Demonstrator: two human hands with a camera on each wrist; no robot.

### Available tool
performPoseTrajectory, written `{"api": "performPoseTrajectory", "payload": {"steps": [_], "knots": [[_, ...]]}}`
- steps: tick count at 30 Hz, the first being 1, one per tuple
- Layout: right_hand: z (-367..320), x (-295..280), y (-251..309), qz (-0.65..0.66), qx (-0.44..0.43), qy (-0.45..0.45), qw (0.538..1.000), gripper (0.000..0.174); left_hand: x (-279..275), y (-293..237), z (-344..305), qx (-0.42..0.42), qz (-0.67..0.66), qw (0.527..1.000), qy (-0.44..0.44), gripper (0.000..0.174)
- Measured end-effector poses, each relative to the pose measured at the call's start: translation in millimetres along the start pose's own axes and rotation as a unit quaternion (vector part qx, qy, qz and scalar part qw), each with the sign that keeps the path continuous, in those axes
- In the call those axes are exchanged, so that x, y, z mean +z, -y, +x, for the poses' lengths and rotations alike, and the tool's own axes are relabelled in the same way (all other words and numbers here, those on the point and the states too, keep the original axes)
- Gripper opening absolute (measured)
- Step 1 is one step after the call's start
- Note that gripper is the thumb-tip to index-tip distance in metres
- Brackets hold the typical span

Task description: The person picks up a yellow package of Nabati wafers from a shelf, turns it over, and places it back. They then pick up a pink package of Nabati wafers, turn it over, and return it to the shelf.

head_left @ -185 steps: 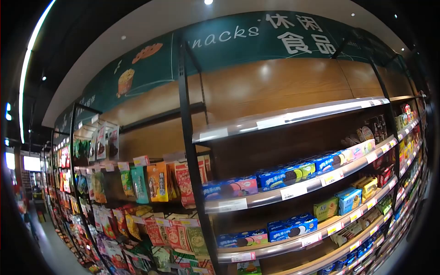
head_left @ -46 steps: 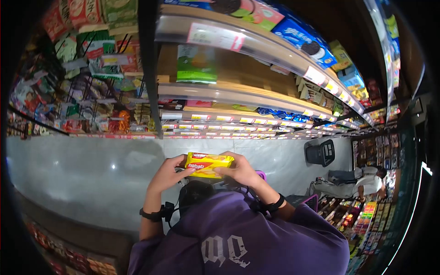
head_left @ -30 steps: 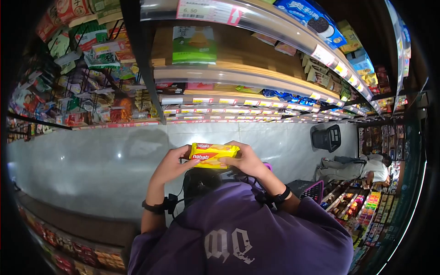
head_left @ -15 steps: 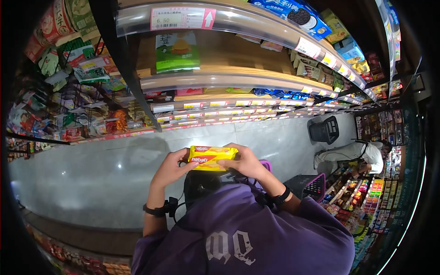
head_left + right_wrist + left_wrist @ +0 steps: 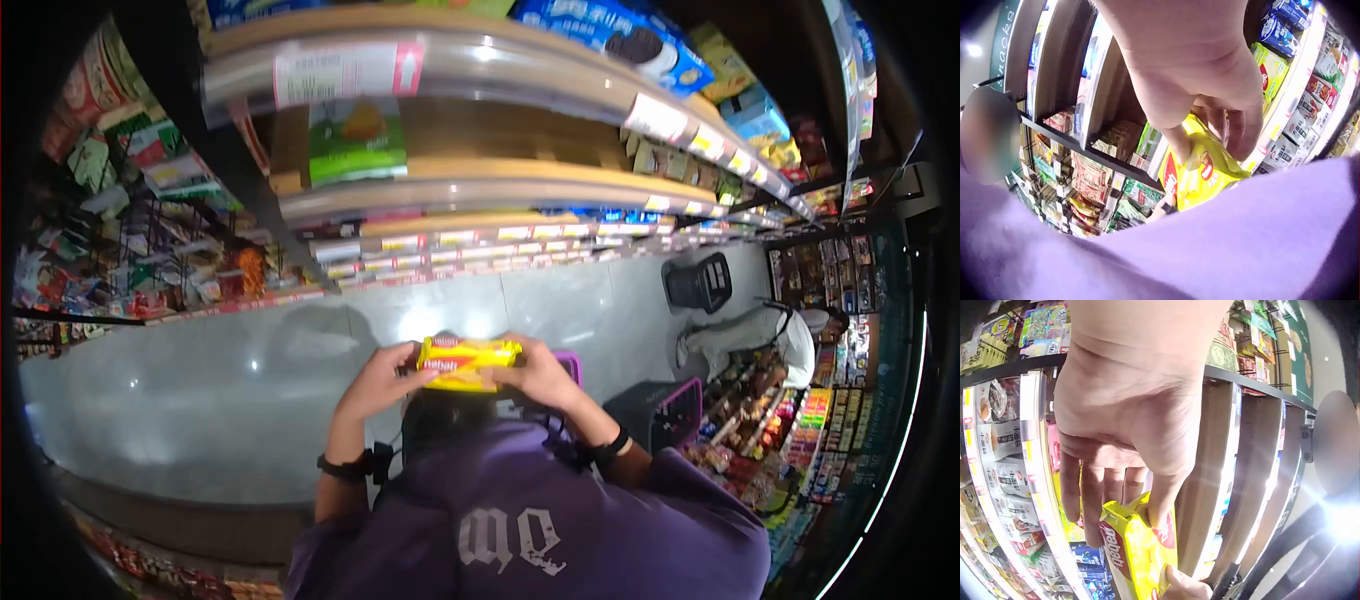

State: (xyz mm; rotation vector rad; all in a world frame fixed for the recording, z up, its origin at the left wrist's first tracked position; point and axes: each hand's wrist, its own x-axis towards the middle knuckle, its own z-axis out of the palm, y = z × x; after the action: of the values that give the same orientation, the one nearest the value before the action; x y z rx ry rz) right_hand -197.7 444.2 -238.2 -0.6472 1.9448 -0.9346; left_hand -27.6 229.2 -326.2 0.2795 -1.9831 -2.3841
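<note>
Pinching the yellow packet (image 5: 466,362) between left hand (image 5: 378,382) and right hand (image 5: 543,375); likely light, slick, crushable, best held gently at ends.

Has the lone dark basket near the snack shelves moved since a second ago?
No. In the head view, the dark basket keeps its place near the foot of the snack shelves.

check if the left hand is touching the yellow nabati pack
Touching. The left wrist view shows it: the left hand has its thumb laid against the yellow nabati pack.
</note>
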Motion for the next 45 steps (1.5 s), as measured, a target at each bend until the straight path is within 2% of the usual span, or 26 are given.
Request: {"api": "performPoseTrajectory", "payload": {"steps": [2, 4, 7, 10, 11, 14, 15, 16, 17, 18, 19, 21, 23, 25, 28, 31, 33, 35, 36, 41, 45], "knots": [[11.6, -1.6, -11.7, 0.065, 0.009, 0.002, 0.998, 0.032, -5.3, -5.8, 17.3, 0.006, 0.009, 1.000, 0.002, 0.027], [23.5, -4.6, -15.3, 0.047, 0.001, -0.003, 0.999, 0.031, -7.6, -12.6, 23.8, -0.016, 0.021, 1.000, 0.005, 0.026], [31.9, -11.5, -12.1, 0.131, 0.014, 0.011, 0.991, 0.029, -11.9, -27.1, 35.3, -0.014, 0.017, 1.000, 0.018, 0.027], [32.0, -27.5, -5.9, 0.120, -0.026, 0.006, 0.992, 0.026, -17.9, -32.7, 51.6, -0.008, 0.025, 0.999, 0.045, 0.029], [24.5, -32.1, -6.0, 0.109, -0.015, -0.004, 0.994, 0.028, -14.5, -41.1, 56.8, -0.017, 0.031, 0.998, 0.049, 0.029], [35.7, -53.2, -5.6, 0.065, -0.017, 0.003, 0.998, 0.033, -0.3, -65.6, 65.5, -0.014, 0.052, 0.998, 0.017, 0.029], [47.2, -51.4, -23.3, 0.136, -0.064, 0.019, 0.989, 0.036, -4.0, -61.1, 67.6, -0.012, 0.080, 0.997, 0.017, 0.029], [49.7, -53.3, -16.4, 0.203, -0.033, 0.040, 0.978, 0.035, -5.1, -58.5, 66.8, -0.022, 0.109, 0.993, 0.034, 0.029], [57.1, -52.7, -27.8, 0.202, -0.047, 0.042, 0.977, 0.035, 2.1, -66.9, 70.2, -0.017, 0.043, 0.999, 0.021, 0.029], [54.3, -52.9, -40.8, 0.196, -0.052, 0.041, 0.978, 0.034, -1.6, -59.6, 76.4, -0.043, 0.104, 0.992, 0.056, 0.030], [44.9, -52.9, -40.4, 0.150, -0.062, 0.013, 0.987, 0.031, -1.9, -46.2, 80.9, -0.076, 0.054, 0.993, 0.069, 0.031], [15.8, -71.9, -36.6, 0.122, -0.044, 0.013, 0.991, 0.031, 22.3, -37.0, 80.4, -0.114, -0.036, 0.988, 0.095, 0.033], [2.9, -82.9, -43.6, 0.138, -0.063, 0.001, 0.988, 0.030, 32.4, -50.6, 91.2, -0.112, -0.080, 0.981, 0.134, 0.034], [-5.2, -94.5, -53.2, 0.143, -0.064, -0.015, 0.988, 0.031, 48.9, -56.3, 102.1, -0.089, -0.038, 0.986, 0.139, 0.035], [-9.4, -101.0, -72.3, 0.152, -0.063, -0.040, 0.986, 0.030, 65.0, -53.9, 112.2, -0.080, -0.016, 0.987, 0.139, 0.033], [-15.1, -97.8, -77.6, 0.186, -0.055, -0.029, 0.981, 0.031, 72.6, -66.0, 106.1, -0.072, 0.023, 0.990, 0.121, 0.031], [8.0, -112.3, -67.7, 0.154, -0.096, -0.011, 0.983, 0.031, 74.4, -70.9, 100.0, -0.048, 0.048, 0.995, 0.077, 0.031], [15.7, -104.9, -72.9, 0.141, -0.127, 0.004, 0.982, 0.031, 73.7, -72.4, 90.6, -0.069, 0.102, 0.991, 0.053, 0.033], [21.7, -104.2, -76.4, 0.162, -0.117, 0.030, 0.979, 0.030, 74.4, -60.8, 89.9, -0.090, 0.041, 0.995, 0.031, 0.035], [13.8, -118.5, -55.3, 0.186, -0.128, 0.025, 0.974, 0.028, 76.5, -67.3, 96.4, -0.065, -0.001, 0.997, 0.037, 0.041], [26.6, -130.8, -61.9, 0.226, -0.148, 0.023, 0.963, 0.029, 88.3, -82.4, 108.5, -0.062, 0.002, 0.998, 0.012, 0.043]]}}
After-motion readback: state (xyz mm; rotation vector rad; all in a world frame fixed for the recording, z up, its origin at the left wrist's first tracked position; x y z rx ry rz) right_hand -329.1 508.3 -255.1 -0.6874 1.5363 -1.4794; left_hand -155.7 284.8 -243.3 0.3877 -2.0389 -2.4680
